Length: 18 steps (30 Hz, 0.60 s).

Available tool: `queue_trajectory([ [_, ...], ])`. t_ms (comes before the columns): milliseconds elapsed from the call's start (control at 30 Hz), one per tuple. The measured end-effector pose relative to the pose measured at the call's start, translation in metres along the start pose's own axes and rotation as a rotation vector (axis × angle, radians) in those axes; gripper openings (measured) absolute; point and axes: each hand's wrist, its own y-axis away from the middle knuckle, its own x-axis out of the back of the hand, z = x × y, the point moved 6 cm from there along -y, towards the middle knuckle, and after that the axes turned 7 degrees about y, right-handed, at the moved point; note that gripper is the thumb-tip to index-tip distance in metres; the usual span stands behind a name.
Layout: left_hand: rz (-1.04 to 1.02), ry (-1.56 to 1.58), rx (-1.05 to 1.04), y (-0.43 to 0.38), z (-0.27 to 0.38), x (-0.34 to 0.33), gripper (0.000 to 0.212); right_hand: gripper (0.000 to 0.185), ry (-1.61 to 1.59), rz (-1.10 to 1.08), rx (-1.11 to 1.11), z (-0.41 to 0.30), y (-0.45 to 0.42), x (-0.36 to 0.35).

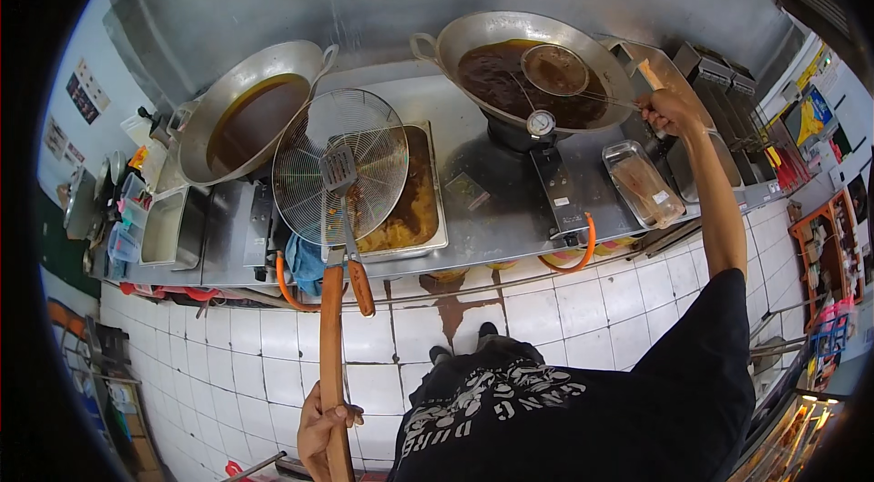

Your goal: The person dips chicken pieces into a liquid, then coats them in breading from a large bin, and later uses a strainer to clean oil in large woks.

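My left hand [321, 424] grips the long wooden handle of a large wire spider strainer [375, 140]. A slotted metal turner [339, 169] with an orange-brown handle lies on the strainer's mesh. Beneath the strainer is a rectangular steel pan [442, 236] of brown, foamy liquid, partly hidden. With my right hand [669, 112] I hold the handle of a round fine-mesh skimmer [556, 70], its head over the dark oil in the right wok [532, 24]. A dial thermometer [541, 123] sits at that wok's near rim, its probe reaching toward the oil.
A second wok [280, 59] with brown oil stands at the left. Right of the burner [563, 202] lies a clear plastic tray [642, 185] with contents. An orange gas hose [584, 257] loops past the counter's front edge. At the left end is a deep steel container [171, 229].
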Motion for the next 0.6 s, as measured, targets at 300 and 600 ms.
queue_trajectory([
  [300,0.030,-0.013,-0.012,0.010,0.006,0.007,0.064,0.032,0.029,0.064,0.193,-0.060,0.060,-0.040],
  [600,0.118,-0.017,-0.082,0.039,0.022,0.016,0.070,0.042,0.774,0.199,0.929,-0.097,0.131,-0.181],
])
